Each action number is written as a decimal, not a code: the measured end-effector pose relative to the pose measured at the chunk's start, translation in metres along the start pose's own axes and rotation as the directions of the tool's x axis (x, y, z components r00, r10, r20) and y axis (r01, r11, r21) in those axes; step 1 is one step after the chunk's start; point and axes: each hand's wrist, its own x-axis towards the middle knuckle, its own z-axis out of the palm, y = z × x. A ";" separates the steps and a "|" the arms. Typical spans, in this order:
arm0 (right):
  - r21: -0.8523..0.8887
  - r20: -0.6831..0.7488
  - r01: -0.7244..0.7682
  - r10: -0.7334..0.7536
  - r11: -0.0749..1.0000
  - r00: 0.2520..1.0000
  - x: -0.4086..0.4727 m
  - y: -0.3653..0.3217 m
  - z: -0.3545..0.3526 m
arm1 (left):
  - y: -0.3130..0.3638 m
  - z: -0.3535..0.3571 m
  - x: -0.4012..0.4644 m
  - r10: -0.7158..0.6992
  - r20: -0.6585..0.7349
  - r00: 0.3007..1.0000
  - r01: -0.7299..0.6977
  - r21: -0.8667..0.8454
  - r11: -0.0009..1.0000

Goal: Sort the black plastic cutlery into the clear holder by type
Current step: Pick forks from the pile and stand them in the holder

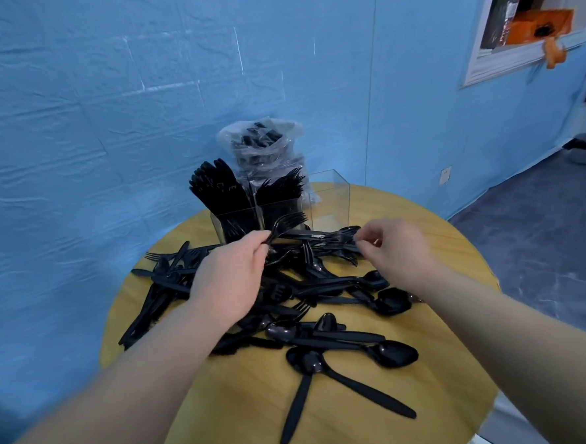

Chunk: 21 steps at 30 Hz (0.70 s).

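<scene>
- Head camera looked down on a round yellow wooden desk (433, 402) set against a blue wall (73, 132).
- A loose heap of black plastic cutlery (309, 289), forks, spoons and knives mixed together, lay spread across the middle of the desk.
- The clear holder (331, 202) stood at the far edge of the desk, just behind the heap.
- Its left compartment was packed with knives (217, 188) standing upright, the middle one with forks (279, 188), tines up; the right compartment looked to have nothing in it.
- Behind the holder stood a clear plastic bag (263, 144) with more black cutlery inside.
- The left hand (233, 277) reached over the heap, its thumb and fingers pinching the handles of a small bunch of forks (290, 222), whose tines pointed up and to the right, just in front of the holder's middle compartment.
- The right hand (392, 246) hovered over the right side of the heap with fingers curled, thumb and forefinger drawn together near a fork lying there; whether it actually gripped anything, I could not tell.
- Nearest the camera lay several spoons (395, 352) with their long handles pointing toward the near edge of the desk.
- A white-framed window (528, 49) showed at the upper right, and grey floor (543, 241) beyond the desk.
</scene>
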 end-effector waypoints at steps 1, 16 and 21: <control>-0.011 0.043 0.017 -0.016 1.000 0.999 0.005 -0.003 0.006 | -0.007 0.002 0.002 -0.013 -0.003 1.000 0.013 0.009 1.000; 0.014 0.021 -0.011 0.010 1.000 1.000 0.005 -0.028 0.023 | -0.022 0.007 0.001 -0.029 0.005 1.000 0.029 0.049 0.998; 0.065 0.003 0.006 -0.006 0.998 1.000 -0.021 -0.007 0.004 | -0.012 0.005 -0.010 -0.017 -0.007 1.000 0.017 0.037 0.999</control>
